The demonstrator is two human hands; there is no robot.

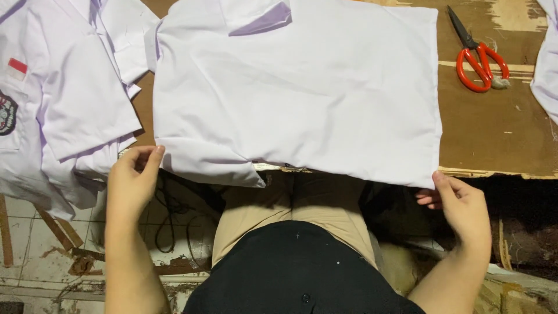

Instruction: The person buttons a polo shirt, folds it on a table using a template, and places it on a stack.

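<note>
shirt [296, 93], white, spread flat across a worn brown table [494, 128], collar [258, 17] at the far end and hem toward the near edge. lay as a broad rectangle, both long sides straight, with a tucked layer showing at the near left corner; judged from that outline as already folded in at the sides. hung slightly over the table edge at the hem, above the person's lap.

left hand [131, 180] placed at the near left corner of the shirt, thumb against the cloth edge and fingers curled beneath; appeared to pinch the corner lightly, though the contact under the fabric could not be seen. right hand [462, 203] placed at the near right corner, thumb on top of the hem, fingers below it, pinching the cloth between them.

pile of folded white shirts [70, 104] beside the left hand, overlapping one another, one bearing a dark round badge [7, 113] and a small red and white patch [17, 68]; taken as pieces already finished. red-handled scissors [479, 58] on the bare table well to the right, blades closed, untouched. further white cloth [546, 70] just entering at the right margin.

stage judged as midway: widthwise folding apparently complete, cloth smoothed, full length from hem to collar not yet doubled over, shirt not yet set on the pile.
</note>
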